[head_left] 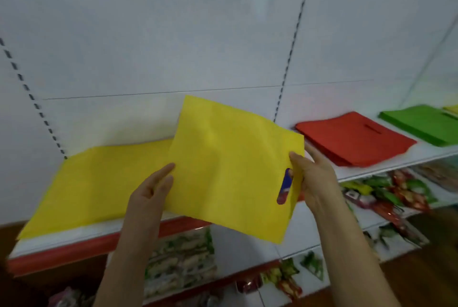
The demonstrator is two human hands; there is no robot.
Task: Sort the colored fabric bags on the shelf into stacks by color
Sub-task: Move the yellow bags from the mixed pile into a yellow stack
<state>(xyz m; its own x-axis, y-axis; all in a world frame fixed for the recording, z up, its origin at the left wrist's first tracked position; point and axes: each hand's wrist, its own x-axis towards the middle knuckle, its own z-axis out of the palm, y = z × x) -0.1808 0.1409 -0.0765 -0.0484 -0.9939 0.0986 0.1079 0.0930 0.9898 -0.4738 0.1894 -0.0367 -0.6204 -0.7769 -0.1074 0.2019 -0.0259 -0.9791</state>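
Both hands hold one yellow fabric bag (230,165) up in front of the shelf (386,162): the left hand (151,190) has its fingers closed on the bag's left edge, and the right hand (312,177) pinches the right edge beside the handle slot. Behind and to the left, another yellow bag (99,182) lies flat on the shelf. Farther right on the shelf sit a red stack (354,138) and, beyond it, a green stack (421,123). Blurred packaged goods (386,190) fill the lower shelves.

Blurred packets (386,195) below; a yellow bag (452,109) cut off at right.
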